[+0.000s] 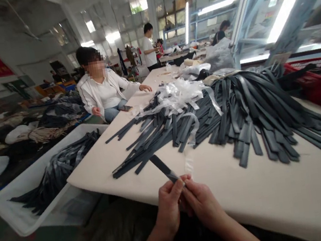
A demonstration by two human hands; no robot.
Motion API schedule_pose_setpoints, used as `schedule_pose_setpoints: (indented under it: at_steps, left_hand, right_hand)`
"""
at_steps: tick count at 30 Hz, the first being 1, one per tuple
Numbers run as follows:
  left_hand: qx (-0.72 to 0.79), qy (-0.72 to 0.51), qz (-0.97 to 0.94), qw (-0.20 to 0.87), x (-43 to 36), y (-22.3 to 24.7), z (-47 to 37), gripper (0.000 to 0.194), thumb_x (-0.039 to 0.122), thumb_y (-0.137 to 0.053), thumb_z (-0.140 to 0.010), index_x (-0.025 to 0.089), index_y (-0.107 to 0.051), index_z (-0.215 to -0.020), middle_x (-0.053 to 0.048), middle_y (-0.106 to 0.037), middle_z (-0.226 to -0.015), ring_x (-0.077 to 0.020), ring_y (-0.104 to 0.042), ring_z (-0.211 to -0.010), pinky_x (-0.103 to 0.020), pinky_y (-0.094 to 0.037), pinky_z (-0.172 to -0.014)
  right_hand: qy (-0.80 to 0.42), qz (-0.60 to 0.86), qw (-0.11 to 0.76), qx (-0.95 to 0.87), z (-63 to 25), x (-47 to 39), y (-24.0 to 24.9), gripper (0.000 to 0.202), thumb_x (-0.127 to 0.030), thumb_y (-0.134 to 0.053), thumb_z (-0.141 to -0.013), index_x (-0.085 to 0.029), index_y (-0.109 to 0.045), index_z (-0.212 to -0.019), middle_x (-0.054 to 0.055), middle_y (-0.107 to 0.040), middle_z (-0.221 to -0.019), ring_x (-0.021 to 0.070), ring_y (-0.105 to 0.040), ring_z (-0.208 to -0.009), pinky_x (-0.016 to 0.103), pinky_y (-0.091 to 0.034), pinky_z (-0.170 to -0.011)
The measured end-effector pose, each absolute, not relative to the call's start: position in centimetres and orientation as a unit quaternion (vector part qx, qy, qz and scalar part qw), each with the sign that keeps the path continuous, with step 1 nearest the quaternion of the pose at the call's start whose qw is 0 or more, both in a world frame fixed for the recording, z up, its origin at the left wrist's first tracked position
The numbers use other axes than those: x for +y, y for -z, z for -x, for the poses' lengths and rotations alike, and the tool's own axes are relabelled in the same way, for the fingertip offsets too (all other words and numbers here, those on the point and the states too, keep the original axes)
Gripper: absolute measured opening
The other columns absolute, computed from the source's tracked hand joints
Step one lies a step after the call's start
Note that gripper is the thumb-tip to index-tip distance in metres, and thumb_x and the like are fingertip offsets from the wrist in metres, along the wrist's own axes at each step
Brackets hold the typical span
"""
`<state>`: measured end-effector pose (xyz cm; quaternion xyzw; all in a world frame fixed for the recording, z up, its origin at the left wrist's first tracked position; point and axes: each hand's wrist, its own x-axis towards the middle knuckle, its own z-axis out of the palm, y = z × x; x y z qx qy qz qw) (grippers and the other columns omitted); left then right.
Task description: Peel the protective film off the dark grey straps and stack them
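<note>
Near the table's front edge, my left hand (169, 201) pinches a dark strip (161, 166) whose free end points up and to the left. My right hand (201, 197) is closed against it, its fingertips on the lower part of the same strip. A thin translucent ribbon (189, 163) rises from beside my fingertips toward the heap. Behind the hands lies a wide pile of dark strips (244, 104), topped by a tangle of clear plastic ribbons (180, 93). The lower end of the held strip is hidden by my fingers.
A white bin (15, 222) of dark strips stands left of the pale table (102, 173). A seated person (106, 90) rests a hand on the table's left edge, near a phone (125, 108). A red basket (314, 81) is at the right. Other people are farther back.
</note>
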<state>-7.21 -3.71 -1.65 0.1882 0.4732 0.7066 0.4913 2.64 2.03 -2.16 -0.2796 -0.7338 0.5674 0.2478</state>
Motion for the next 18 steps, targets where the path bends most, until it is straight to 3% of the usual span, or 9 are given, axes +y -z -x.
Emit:
schedule_pose_setpoints:
  at_steps: [2,5,7,11,15,18]
  left_hand:
    - [0.485,-0.682,-0.212,0.505,-3.9,1.4,7.3,0.045,0.045,-0.079,-0.074,0.011,-0.076,-0.103,-0.012,-0.077,-0.086,-0.0174,-0.066,-0.063,-0.025,-0.048,-0.054]
    - [0.463,-0.721,-0.23,0.462,-3.4,0.6,8.8,0.049,0.039,-0.081,-0.073,0.02,-0.071,-0.116,-0.011,-0.072,-0.117,-0.0232,-0.069,-0.094,-0.028,-0.054,-0.075]
    - [0.433,-0.765,-0.216,0.425,-2.8,-0.2,9.8,0.048,0.043,-0.082,-0.071,0.022,-0.072,-0.113,-0.01,-0.069,-0.124,-0.0246,-0.068,-0.103,-0.032,-0.053,-0.085]
    - [0.433,-0.771,-0.178,0.432,-2.2,-0.5,9.9,0.035,0.044,-0.084,-0.068,0.015,-0.077,-0.088,-0.011,-0.076,-0.099,-0.0211,-0.069,-0.09,-0.031,-0.052,-0.084]
    - [0.462,-0.717,-0.21,0.478,-2.4,1.3,8.5,0.039,0.047,-0.082,-0.069,0.013,-0.078,-0.087,-0.011,-0.075,-0.084,-0.0154,-0.063,-0.07,-0.026,-0.045,-0.063]
    - [0.472,-0.713,-0.243,0.458,-2.7,2.0,8.1,0.04,0.05,-0.084,-0.065,0.014,-0.078,-0.082,-0.01,-0.075,-0.086,-0.0142,-0.06,-0.069,-0.026,-0.044,-0.065]
  right_hand:
    - [-0.56,0.28,0.243,-0.741,-3.1,2.1,1.6,0.042,-0.052,-0.04,-0.098,-0.02,-0.052,-0.073,-0.002,-0.058,-0.056,0.0099,-0.054,-0.044,0.02,-0.043,-0.047]
    - [-0.563,0.291,0.217,-0.742,-3.8,2.1,1.6,0.039,-0.049,-0.04,-0.098,-0.019,-0.059,-0.083,-0.003,-0.061,-0.058,0.0094,-0.054,-0.042,0.02,-0.043,-0.047]
    - [-0.568,0.299,0.202,-0.74,-4.1,1.9,1.7,0.038,-0.048,-0.041,-0.097,-0.018,-0.063,-0.09,-0.002,-0.062,-0.059,0.0097,-0.055,-0.042,0.02,-0.042,-0.046]
    - [-0.576,0.303,0.199,-0.733,-4.2,1.8,2.5,0.044,-0.055,-0.04,-0.095,-0.018,-0.062,-0.087,-0.001,-0.061,-0.057,0.0105,-0.055,-0.042,0.019,-0.04,-0.044]
    - [-0.593,0.29,0.209,-0.722,-3.8,2.6,4.4,0.062,-0.072,-0.031,-0.092,-0.018,-0.06,-0.09,-0.002,-0.058,-0.056,0.0104,-0.05,-0.041,0.02,-0.037,-0.042]
    - [-0.584,0.246,0.212,-0.744,-3.7,3.1,5.5,0.07,-0.079,-0.031,-0.087,-0.018,-0.062,-0.098,0.001,-0.061,-0.062,0.0133,-0.053,-0.05,0.022,-0.042,-0.048]
